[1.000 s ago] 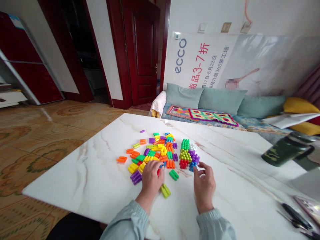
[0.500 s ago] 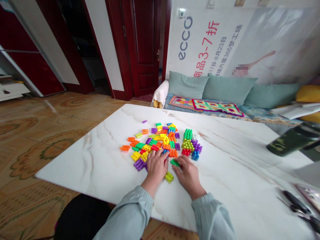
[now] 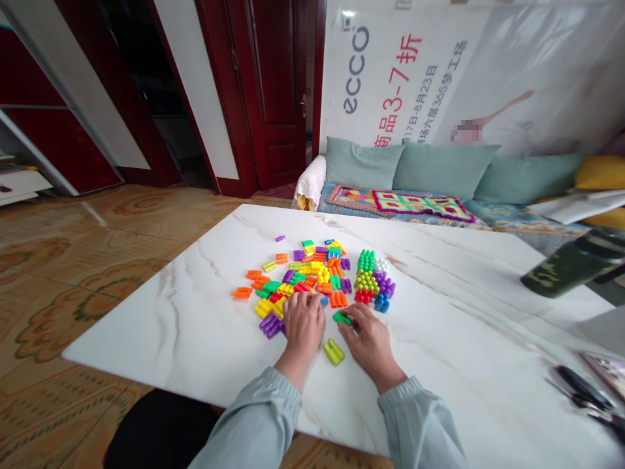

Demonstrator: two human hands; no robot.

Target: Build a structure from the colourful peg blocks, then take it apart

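A heap of small coloured plastic blocks [image 3: 303,277] lies on the white marble table [image 3: 439,326]. To its right sits a joined cluster of green, yellow, purple, red and blue blocks [image 3: 372,281]. My left hand [image 3: 303,322] rests palm down at the near edge of the heap, its fingers curled over blocks. My right hand [image 3: 368,335] pinches a green block [image 3: 342,318] with its fingertips. A yellow-green block [image 3: 333,352] lies loose between my two hands.
A dark green camouflage flask [image 3: 566,266] lies on its side at the table's right. Black scissors [image 3: 581,391] and a flat card sit at the near right edge. A sofa with grey-green cushions [image 3: 439,170] stands behind the table, a dark red door [image 3: 278,91] beyond it.
My right hand left the joined cluster, moved left and closed on the green block. My left hand stayed at the near edge of the heap. The view shifted slightly.
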